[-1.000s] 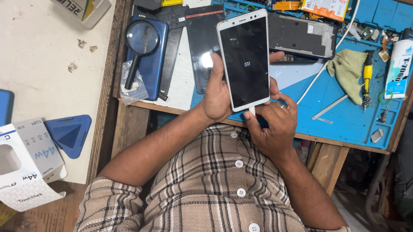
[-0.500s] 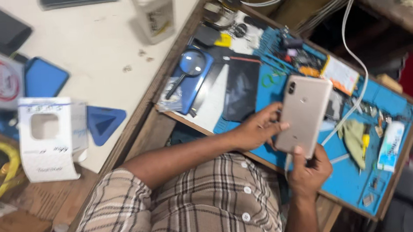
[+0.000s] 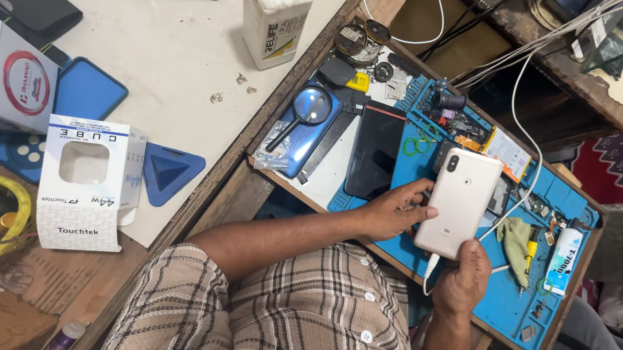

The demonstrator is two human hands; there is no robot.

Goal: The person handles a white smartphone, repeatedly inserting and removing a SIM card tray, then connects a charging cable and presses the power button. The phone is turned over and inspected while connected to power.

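The left hand has its fingers wrapped on the side edge of a gold phone, held back-up above the blue work mat, while the right hand pinches the phone's lower end where a white cable seems to plug in, though the joint is hidden. Just beside it on the mat lie a black phone, a magnifying glass and a white tube; a white box stands well apart on the table.
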